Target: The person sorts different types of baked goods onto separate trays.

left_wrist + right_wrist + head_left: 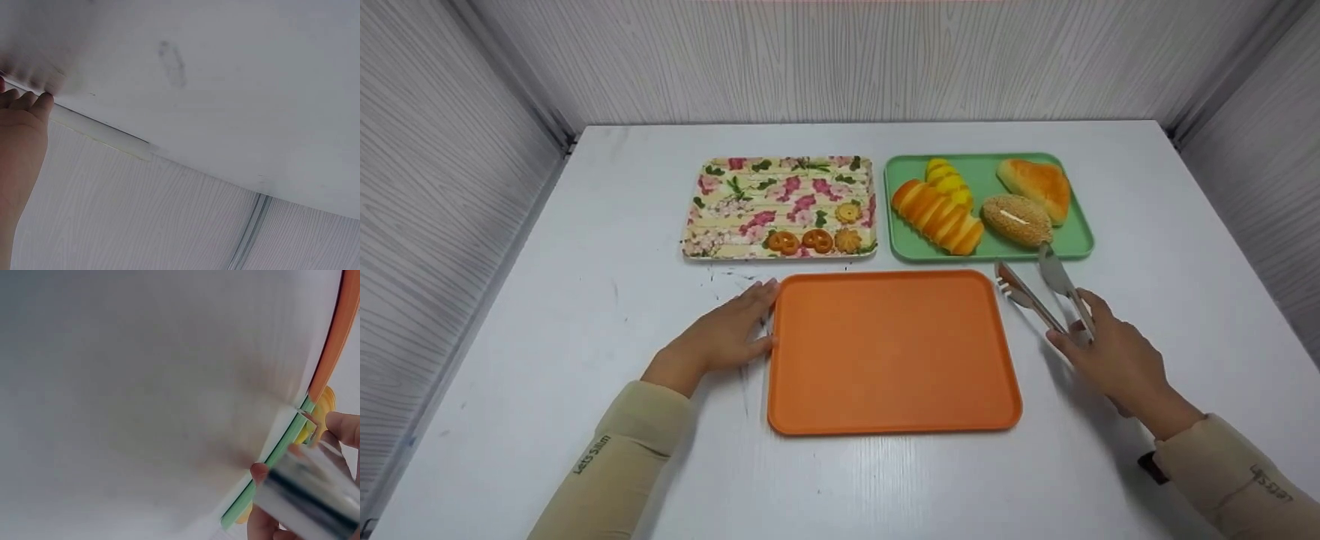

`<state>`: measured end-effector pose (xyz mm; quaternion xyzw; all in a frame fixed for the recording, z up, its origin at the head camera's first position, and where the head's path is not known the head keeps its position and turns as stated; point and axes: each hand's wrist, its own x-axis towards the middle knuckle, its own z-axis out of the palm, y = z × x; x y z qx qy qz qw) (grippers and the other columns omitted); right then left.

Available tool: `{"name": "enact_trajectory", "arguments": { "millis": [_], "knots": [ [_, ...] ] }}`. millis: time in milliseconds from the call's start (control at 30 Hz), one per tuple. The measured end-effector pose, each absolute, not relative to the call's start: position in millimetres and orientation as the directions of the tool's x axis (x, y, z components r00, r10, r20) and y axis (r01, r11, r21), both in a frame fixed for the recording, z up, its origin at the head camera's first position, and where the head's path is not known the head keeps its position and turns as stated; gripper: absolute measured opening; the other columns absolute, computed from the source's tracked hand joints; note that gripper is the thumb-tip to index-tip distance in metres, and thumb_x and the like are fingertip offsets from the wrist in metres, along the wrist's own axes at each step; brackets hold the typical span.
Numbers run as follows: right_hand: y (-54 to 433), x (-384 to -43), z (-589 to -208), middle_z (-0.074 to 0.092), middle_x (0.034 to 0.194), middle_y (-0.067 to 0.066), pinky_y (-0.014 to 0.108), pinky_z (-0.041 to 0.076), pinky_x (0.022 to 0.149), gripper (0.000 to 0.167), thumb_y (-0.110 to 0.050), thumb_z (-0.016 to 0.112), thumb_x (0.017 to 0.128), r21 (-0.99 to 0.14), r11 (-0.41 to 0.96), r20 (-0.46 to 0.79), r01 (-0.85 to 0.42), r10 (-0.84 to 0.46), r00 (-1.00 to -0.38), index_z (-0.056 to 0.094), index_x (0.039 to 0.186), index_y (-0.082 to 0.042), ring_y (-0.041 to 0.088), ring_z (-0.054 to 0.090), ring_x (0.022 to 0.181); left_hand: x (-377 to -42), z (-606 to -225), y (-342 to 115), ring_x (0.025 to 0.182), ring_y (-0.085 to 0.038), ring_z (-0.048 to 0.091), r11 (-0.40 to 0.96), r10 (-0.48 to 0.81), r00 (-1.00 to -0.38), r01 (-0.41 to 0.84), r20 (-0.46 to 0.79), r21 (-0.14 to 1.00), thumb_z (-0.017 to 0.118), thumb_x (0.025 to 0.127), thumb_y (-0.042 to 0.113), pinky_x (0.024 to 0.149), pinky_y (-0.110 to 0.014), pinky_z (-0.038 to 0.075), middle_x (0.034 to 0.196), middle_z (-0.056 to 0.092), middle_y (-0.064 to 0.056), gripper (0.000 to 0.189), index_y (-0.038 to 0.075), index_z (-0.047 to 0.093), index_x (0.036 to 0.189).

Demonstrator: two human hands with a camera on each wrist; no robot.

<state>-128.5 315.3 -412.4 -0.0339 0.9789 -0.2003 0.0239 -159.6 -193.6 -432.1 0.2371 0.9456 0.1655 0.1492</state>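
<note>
My right hand (1117, 360) grips a pair of metal serving tongs (1057, 277), whose two arms are spread apart. One tip of the tongs reaches the near end of the sesame bun (1017, 220) on the green tray (990, 257); the other tip is over the table. In the right wrist view the metal of the tongs (309, 492) sits between thumb and fingers. My left hand (727, 334) rests with fairly straight fingers against the left edge of the orange tray (892, 352), which holds nothing. In the left wrist view, the left hand (22, 140) shows at the left border.
Also on the green tray are a striped bread roll (937, 216), a yellow roll (950, 182) and a triangular bread (1039, 185). Left of it lies a floral tray (750, 202) with pretzels (816, 241) and cookies (848, 239). Wood-grain walls (855, 60) enclose the white table (585, 300).
</note>
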Motion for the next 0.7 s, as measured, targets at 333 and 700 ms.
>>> {"name": "enact_trajectory", "arguments": {
  "millis": [333,700],
  "knots": [
    [316.3,-132.7,-415.4,0.052,0.115,0.028,0.051,0.045,0.06,0.088,-0.06,0.054,0.088,-0.408,0.912,-0.063,-0.045,-0.078,-0.995,0.026,0.147,-0.002,0.042,0.055,0.094,-157.7,-433.0,-194.5,0.144,-0.024,0.009,0.837,0.485,-0.849,0.382,-0.21,0.391,0.045,0.096,0.051,0.113,-0.045,0.017,0.158,0.01,-0.007,0.08,0.012,0.006,0.154],
    [318.1,-135.8,-409.3,0.049,0.122,0.029,0.05,0.046,0.058,0.096,-0.065,0.052,0.086,-0.416,0.909,-0.097,-0.022,-0.069,-0.993,0.018,0.15,-0.002,0.042,0.055,0.097,-157.3,-432.7,-194.6,0.144,-0.024,0.008,0.837,0.486,-0.845,0.378,-0.221,0.395,0.046,0.096,0.048,0.113,-0.045,0.016,0.159,0.009,-0.005,0.079,0.012,0.007,0.154]
  ]
}}
